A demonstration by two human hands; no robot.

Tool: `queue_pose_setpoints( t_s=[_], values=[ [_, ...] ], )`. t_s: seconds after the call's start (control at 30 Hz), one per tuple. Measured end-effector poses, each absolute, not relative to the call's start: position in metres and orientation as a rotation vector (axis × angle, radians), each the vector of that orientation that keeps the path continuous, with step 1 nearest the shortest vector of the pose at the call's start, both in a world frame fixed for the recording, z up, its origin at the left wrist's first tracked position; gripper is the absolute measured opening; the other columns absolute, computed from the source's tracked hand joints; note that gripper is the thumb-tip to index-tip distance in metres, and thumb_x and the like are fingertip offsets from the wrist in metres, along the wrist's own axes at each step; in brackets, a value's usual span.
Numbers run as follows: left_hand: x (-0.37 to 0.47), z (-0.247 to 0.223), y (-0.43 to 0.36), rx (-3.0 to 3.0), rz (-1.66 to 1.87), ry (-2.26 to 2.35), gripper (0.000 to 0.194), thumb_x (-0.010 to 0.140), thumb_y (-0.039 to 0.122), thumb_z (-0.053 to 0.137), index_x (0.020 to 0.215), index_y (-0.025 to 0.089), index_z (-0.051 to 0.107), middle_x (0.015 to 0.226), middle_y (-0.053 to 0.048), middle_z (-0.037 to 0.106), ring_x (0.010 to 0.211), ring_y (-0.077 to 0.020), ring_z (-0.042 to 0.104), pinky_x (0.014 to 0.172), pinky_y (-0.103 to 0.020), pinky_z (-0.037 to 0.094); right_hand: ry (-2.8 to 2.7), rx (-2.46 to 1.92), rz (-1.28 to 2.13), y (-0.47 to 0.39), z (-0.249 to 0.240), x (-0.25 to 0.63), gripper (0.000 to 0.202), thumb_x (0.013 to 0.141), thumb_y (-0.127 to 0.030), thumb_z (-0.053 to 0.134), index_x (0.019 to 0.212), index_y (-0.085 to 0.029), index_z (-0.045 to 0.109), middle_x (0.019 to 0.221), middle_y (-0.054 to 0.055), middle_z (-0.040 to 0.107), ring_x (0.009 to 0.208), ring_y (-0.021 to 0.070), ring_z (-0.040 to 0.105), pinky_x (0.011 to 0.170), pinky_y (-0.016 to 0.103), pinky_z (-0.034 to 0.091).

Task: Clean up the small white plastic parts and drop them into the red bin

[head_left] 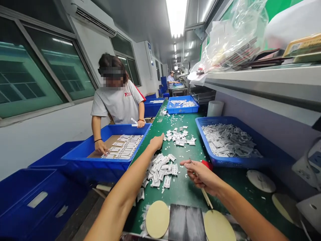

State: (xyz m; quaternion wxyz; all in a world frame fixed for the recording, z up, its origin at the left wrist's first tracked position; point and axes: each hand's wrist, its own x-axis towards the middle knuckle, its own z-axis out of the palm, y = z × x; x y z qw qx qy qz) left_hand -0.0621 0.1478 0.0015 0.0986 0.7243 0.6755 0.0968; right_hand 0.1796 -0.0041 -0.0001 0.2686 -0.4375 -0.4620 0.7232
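Firstly, the landmark: one blue plastic basket [218, 162], filled with small, white, slotted plastic parts [228, 139]. Item: near pile of flat white plastic pieces [160, 170], loose on the smooth green tabletop [187, 194], left of the basket and closer to you. Item: far pile of similar white pieces [179, 136], directly left of the basket. Item: your bare left hand [155, 143], at the far pile's basket-opposite edge; fingertips partly hidden, so whether they pinch a piece I cannot tell. Item: your bare right hand [202, 175], just off the basket's near left corner, fingers curled around a slim, pale-handled tool [207, 199]. Handling, as judged: pieces light, stiff, rather slippery, thin walls possibly brittle; you best grip opposite long edges, clear of the slots.
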Motion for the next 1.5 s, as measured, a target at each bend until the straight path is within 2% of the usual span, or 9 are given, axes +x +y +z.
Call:
queue_pose_setpoints(
  t_s=[0.23,0.37,0.47,0.57,0.63,0.73,0.9,1.03,1.5],
  values=[
    [-0.066,-0.006,0.151,1.852,0.636,1.977,0.035,0.092,0.036,0.057,0.12,0.015,0.058,0.121,-0.01,0.059,0.105,-0.0216,0.06,0.088,-0.043,0.053,-1.263,-1.19,1.942,-0.003,-0.004,0.176,0.03,0.089,-0.04,0.052,0.113,-0.022,0.052,0.059,-0.009,0.036,0.043,0.004,0.018,0.042,0.019,0.008],
    [-0.051,0.001,0.123,1.672,0.91,1.735,0.034,0.096,0.032,0.045,0.122,0.014,0.054,0.109,-0.013,0.067,0.093,-0.0186,0.066,0.078,-0.032,0.054,-1.352,-1.17,1.883,0.0,-0.005,0.178,0.034,0.091,-0.047,0.046,0.114,-0.022,0.053,0.058,-0.01,0.036,0.042,0.0054,0.016,0.042,0.021,0.009],
    [-0.034,0.004,0.081,1.556,1.05,1.506,0.041,0.093,0.036,0.048,0.129,0.018,0.047,0.106,-0.011,0.069,0.087,-0.0146,0.068,0.073,-0.025,0.054,-1.569,-1.172,1.459,-0.001,-0.006,0.179,0.039,0.093,-0.053,0.042,0.111,-0.021,0.056,0.057,-0.008,0.037,0.046,0.0082,0.027,0.046,0.023,0.02],
    [-0.019,0.004,0.037,1.24,1.187,1.168,0.042,0.082,0.04,0.066,0.117,0.018,0.057,0.106,-0.009,0.068,0.075,-0.0098,0.066,0.066,-0.02,0.051,-1.813,-1.211,0.791,-0.005,-0.011,0.179,0.037,0.095,-0.051,0.042,0.11,-0.021,0.057,0.069,-0.003,0.053,0.062,0.0127,0.047,0.061,0.027,0.032],
    [-0.012,0.002,0.017,1.07,1.182,1.027,0.043,0.074,0.038,0.075,0.11,0.017,0.063,0.099,-0.006,0.066,0.068,-0.0078,0.063,0.062,-0.019,0.048,-1.969,-1.2,0.506,-0.008,-0.015,0.178,0.035,0.097,-0.05,0.04,0.108,-0.021,0.057,0.085,0.002,0.062,0.076,0.016,0.056,0.069,0.029,0.035],
    [-0.008,-0.004,0.003,1.023,1.101,0.953,0.042,0.072,0.038,0.079,0.105,0.015,0.068,0.088,-0.004,0.064,0.068,-0.0085,0.061,0.062,-0.02,0.047,-2.158,-1.169,0.293,-0.01,-0.023,0.175,0.036,0.099,-0.05,0.037,0.099,-0.019,0.056,0.091,0.005,0.066,0.079,0.0173,0.06,0.067,0.028,0.033],
    [-0.01,-0.009,-0.002,1.067,1.031,0.932,0.043,0.072,0.037,0.079,0.109,0.017,0.068,0.08,-0.001,0.062,0.066,-0.008,0.056,0.06,-0.02,0.045,-2.268,-1.197,0.061,-0.008,-0.032,0.174,0.045,0.099,-0.055,0.033,0.086,-0.018,0.055,0.076,0.003,0.065,0.064,0.0148,0.057,0.057,0.028,0.025],
    [-0.011,-0.006,-0.005,1.109,1.008,0.982,0.037,0.07,0.037,0.08,0.101,0.018,0.069,0.08,-0.001,0.064,0.063,-0.0079,0.055,0.059,-0.021,0.044,-2.299,-1.203,-0.083,-0.008,-0.033,0.175,0.055,0.098,-0.061,0.027,0.079,-0.018,0.055,0.068,0.003,0.063,0.057,0.0135,0.052,0.054,0.029,0.017],
    [-0.015,-0.006,-0.006,1.211,0.975,1.041,0.029,0.074,0.033,0.078,0.098,0.018,0.072,0.076,-0.001,0.063,0.059,-0.0063,0.051,0.055,-0.019,0.041,-2.342,-1.31,-0.134,-0.011,-0.034,0.174,0.063,0.095,-0.068,0.022,0.084,-0.017,0.057,0.069,0.005,0.062,0.06,0.0138,0.051,0.052,0.03,0.012]
  ],
)
